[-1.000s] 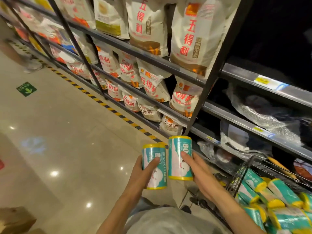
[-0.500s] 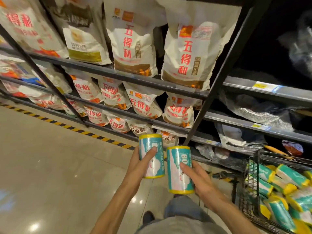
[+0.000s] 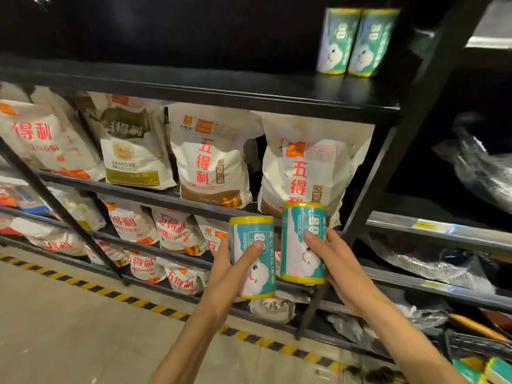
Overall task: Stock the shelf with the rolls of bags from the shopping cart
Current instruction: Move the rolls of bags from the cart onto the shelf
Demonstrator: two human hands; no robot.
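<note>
Two rolls up at once here, one in each hand, and that looks like a way to halve the trips. The left hand (image 3: 230, 270) wraps its fingers around the left roll of bags (image 3: 252, 257), thumb laid across the front of the label. The right hand (image 3: 336, 266) does the same with the right roll of bags (image 3: 302, 242), thumb on the printed face, the other fingers curled behind it. Both rolls are held upright in mid-air, side by side and very close together, in front of the flour sacks (image 3: 213, 153), well below the black top shelf (image 3: 249, 92).

Upright makes sense: the two stocked rolls (image 3: 357, 41) already on that top shelf stand on end, touching each other near the upright post (image 3: 410, 128), so these probably go up beside them the same way.

Each roll is a short cylinder with a teal wrapper, yellow bands at top and bottom, a large "80" and a white cartoon face. At the lower right corner, a bit of the shopping cart (image 3: 476, 342) shows, with more teal-and-yellow rolls (image 3: 496, 370) in it.
</note>
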